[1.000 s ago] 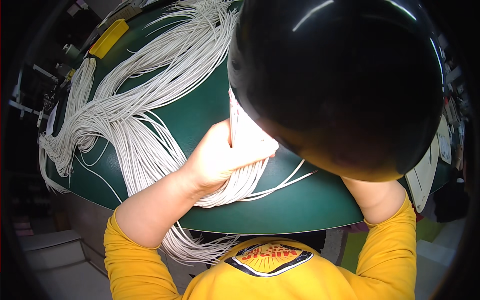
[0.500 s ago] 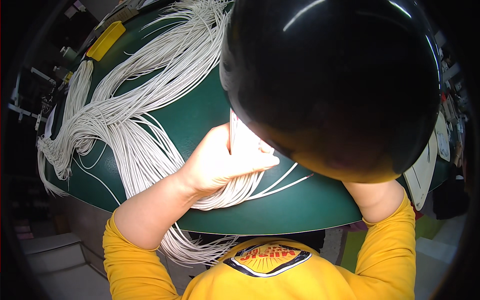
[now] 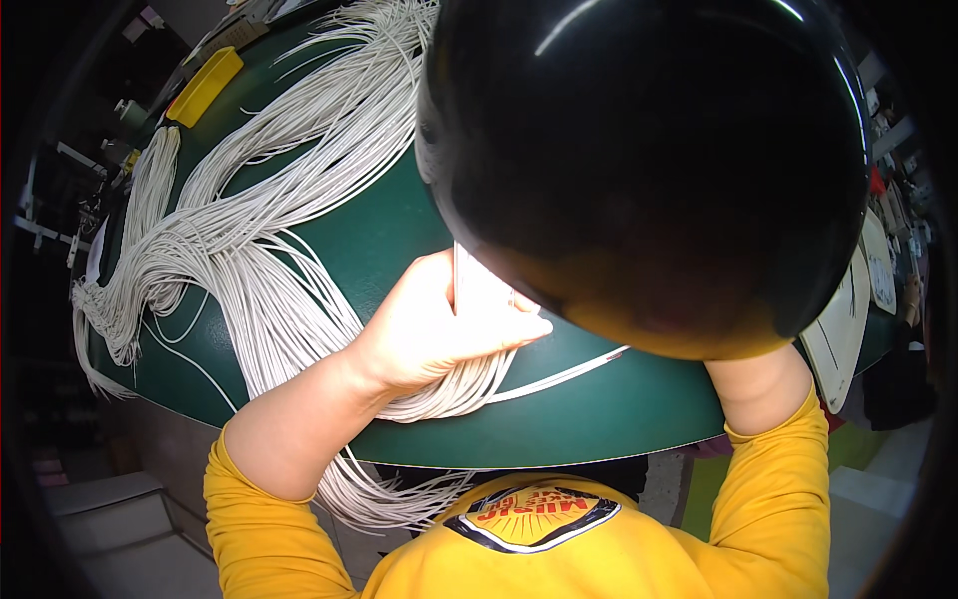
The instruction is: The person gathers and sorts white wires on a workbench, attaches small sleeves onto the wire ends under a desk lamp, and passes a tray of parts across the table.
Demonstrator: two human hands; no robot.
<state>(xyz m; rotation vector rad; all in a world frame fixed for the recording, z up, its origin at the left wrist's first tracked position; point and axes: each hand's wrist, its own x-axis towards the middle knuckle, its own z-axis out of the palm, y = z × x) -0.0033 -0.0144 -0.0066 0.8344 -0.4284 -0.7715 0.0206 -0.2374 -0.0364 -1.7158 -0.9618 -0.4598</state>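
My left hand (image 3: 424, 324) is closed round a bundle of white wires (image 3: 454, 394), thumb pointing right across it. Under the strong light, the part of the bundle rising above the thumb looks washed out. From the bundle's lower bend, a few wires (image 3: 559, 381) stretch right, close together, toward the edge of a big black dome-shaped lamp shade (image 3: 649, 180). That shade covers my right hand completely; just the bare forearm (image 3: 760, 384) and yellow sleeve show below it. Whether the right hand holds anything is hidden.
A mass of long white wires (image 3: 269, 215) spreads over the left of the green table (image 3: 559, 429), with some ends (image 3: 399, 504) hanging past the near edge. A yellow tray (image 3: 207, 85) stands at the far left. A pale flat board (image 3: 838, 329) lies at the right.
The wires stretching right were spread apart, one with its tip showing; now they lie together and reach the lamp shade. My right forearm has shifted slightly right. My left hand keeps its grip.
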